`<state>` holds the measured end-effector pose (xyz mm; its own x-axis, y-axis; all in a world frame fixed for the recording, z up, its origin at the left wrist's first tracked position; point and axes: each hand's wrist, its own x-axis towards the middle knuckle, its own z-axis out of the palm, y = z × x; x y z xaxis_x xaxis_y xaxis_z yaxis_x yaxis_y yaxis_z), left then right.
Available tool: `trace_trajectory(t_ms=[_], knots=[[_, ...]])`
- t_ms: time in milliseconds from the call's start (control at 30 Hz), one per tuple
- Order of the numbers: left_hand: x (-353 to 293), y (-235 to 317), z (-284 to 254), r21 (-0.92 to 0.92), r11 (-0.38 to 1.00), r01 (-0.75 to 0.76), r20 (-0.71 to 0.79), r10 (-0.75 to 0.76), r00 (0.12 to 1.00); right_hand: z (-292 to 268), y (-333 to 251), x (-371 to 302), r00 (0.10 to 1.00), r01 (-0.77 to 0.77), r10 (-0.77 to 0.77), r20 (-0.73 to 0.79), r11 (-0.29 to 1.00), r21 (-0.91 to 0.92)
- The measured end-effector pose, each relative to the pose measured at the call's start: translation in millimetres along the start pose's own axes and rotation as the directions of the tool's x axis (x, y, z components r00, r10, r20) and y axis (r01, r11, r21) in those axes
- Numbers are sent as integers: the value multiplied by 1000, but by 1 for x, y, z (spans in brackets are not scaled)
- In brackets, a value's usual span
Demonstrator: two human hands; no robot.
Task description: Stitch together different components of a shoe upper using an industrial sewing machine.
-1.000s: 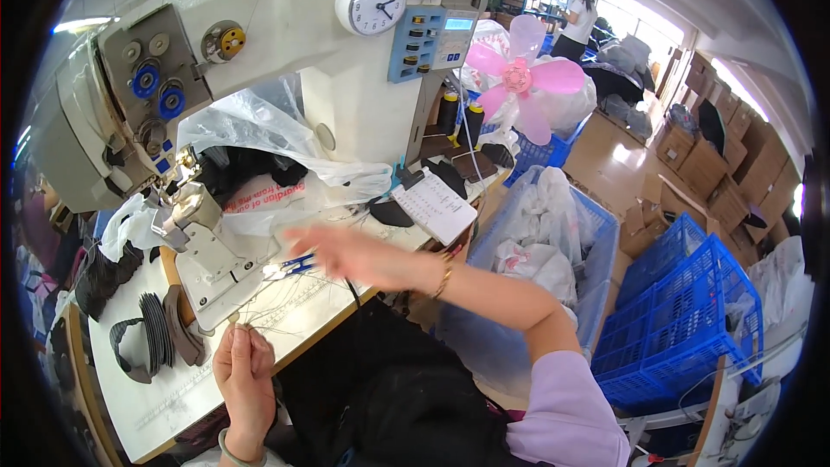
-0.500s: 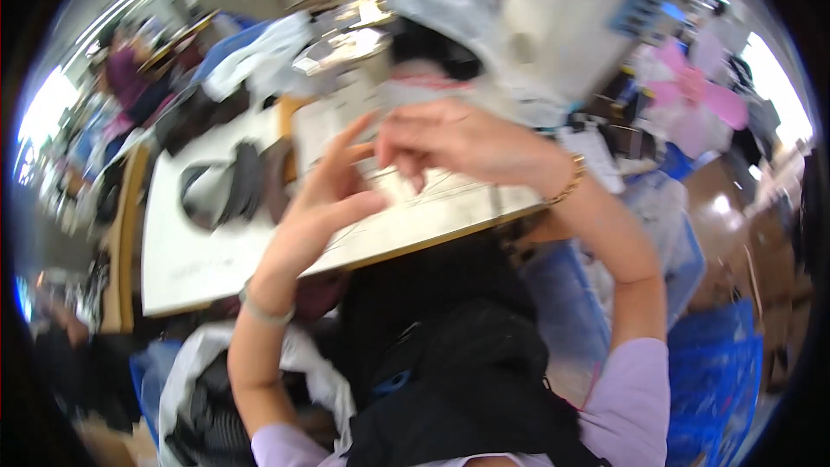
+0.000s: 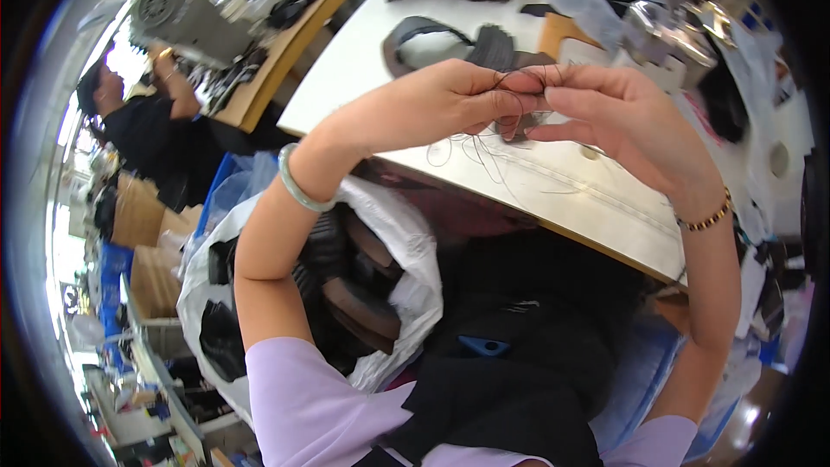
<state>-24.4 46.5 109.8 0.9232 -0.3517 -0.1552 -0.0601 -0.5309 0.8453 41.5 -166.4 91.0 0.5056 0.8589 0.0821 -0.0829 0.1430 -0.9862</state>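
Observation:
My left hand (image 3: 462, 105) is closed in a pinch above the white table (image 3: 346, 78). Loops of thin dark thread (image 3: 474, 154) run over its fingers and dangle beneath it. Against those fingertips, the thumb and forefinger of my right hand (image 3: 627, 117) also pinch the thread, while its other fingers curve below. Just beyond the hands lies a dark piece with a curved band and a ribbed part (image 3: 494, 47), its near side partly covered by my fingers. A tan piece (image 3: 566, 36) rests beside it.
A white bag (image 3: 415, 242) full of dark pieces stands left of my lap. At upper left, a co-worker (image 3: 143, 125) sits by a grey sewing machine (image 3: 186, 22). Shiny metallic items (image 3: 670, 30) and clear plastic lie at the table's far right.
The view has swung left, so the table's things sit farther right and the sewing machine and co-worker show. My hands, loosely spread before, now meet in a pinch with thread visible between them.

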Motion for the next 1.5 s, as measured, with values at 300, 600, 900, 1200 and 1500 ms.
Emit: trace_trajectory(t_ms=[300,600,900,1200,1500], knots=[[-78,-144,-281,451,688,568,-766,-29,642,-2,10,17,972,-200,221,76,956,-213],[-86,-180,-391,517,584,626,-839,490,236,-19,29,8,956,-285,294,3,931,-228],[-68,-230,-317,224,776,589,-890,-83,448,-31,40,-27,936,-351,349,-45,915,-199],[-41,-229,-258,248,746,618,-545,-419,726,-46,28,-117,889,-458,280,-363,519,-722],[75,-85,-157,436,897,-77,-606,356,711,-68,94,-150,843,-511,-350,-409,-282,-812]])
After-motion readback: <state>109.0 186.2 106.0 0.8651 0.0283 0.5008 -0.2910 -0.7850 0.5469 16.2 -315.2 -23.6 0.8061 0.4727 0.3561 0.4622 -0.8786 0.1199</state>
